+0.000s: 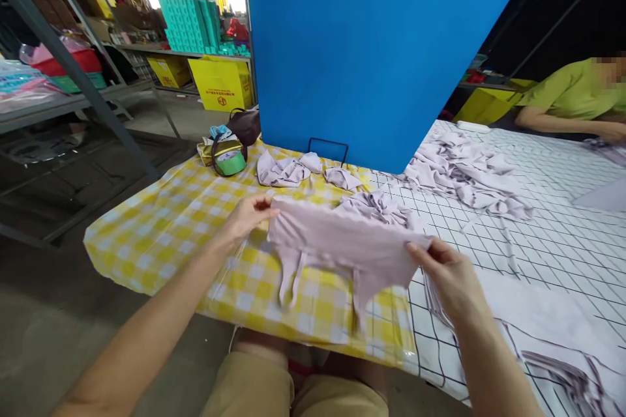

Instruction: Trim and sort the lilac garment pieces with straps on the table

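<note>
- Pale lilac garment is held stretched flat between both hands, just above the yellow-checked part of the table; thin straps dangle from its lower edge onto the cloth.
- Left hand pinches the garment's left top corner, thumb over the fabric, fingers under.
- Right hand is clamped on the right corner in the same way; the two hands are well apart, and the fabric between them is taut with slight sag in the middle.
- Judgement: the step looks like spreading or squaring the piece. Doing it well likely means keeping both corners level, tension even, and letting the straps hang free rather than tuck under the body.
- Risk, as I read it: straps could twist or catch beneath the fabric if it is lowered unevenly.
- Just behind the held piece lies a crumpled lilac garment; two more small ones sit nearer the blue panel.
- A larger heap of lilac garments rests on the white grid-patterned cloth to the right.
- Flat stacked pieces lie near the right forearm.
- A roll of green tape and a dark bag sit at the table's far left corner.
- Another person in a green shirt works at the far right, hands on their own fabric.
</note>
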A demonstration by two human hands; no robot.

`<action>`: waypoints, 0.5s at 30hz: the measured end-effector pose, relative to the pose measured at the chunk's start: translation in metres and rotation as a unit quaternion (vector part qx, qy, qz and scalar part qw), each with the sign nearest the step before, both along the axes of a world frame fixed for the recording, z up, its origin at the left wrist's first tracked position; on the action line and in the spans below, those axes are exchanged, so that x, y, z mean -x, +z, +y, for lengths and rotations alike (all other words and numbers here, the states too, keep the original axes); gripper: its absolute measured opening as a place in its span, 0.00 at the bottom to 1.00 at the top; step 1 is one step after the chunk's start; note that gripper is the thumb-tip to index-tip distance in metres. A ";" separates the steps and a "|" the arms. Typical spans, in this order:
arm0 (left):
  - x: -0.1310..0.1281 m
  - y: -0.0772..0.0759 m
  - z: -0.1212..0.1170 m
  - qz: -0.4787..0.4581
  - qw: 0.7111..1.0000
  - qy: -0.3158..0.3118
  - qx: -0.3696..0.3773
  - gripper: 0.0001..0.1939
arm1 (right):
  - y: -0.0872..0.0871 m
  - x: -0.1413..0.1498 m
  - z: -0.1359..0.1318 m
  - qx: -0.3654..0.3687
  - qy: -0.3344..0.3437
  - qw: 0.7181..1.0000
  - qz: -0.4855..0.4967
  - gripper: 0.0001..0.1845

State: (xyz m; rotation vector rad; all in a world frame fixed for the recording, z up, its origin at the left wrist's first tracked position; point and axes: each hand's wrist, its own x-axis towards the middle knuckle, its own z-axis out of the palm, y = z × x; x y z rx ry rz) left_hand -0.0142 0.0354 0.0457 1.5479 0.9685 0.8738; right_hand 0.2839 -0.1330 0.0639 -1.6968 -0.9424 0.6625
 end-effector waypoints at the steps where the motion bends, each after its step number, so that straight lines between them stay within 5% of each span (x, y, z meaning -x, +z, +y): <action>1: 0.002 0.014 0.000 -0.012 0.998 0.011 -0.059 0.14 | 0.012 0.000 -0.003 -0.039 -0.025 0.998 -0.032 0.16; 4: 0.008 0.041 -0.008 -0.005 0.978 0.032 -0.204 0.10 | 0.033 0.000 -0.016 -0.119 -0.060 0.981 -0.143 0.12; 6: 0.015 0.039 -0.020 0.029 0.964 0.020 -0.265 0.07 | 0.026 -0.001 -0.026 -0.121 -0.023 0.970 -0.207 0.10; 11: 0.038 -0.031 -0.061 0.164 0.929 -0.077 -0.321 0.08 | -0.045 -0.003 -0.056 -0.004 0.135 0.954 -0.266 0.11; 15: 0.055 -0.080 -0.090 0.213 0.899 -0.125 -0.363 0.12 | -0.092 0.000 -0.083 0.038 0.176 0.933 -0.312 0.10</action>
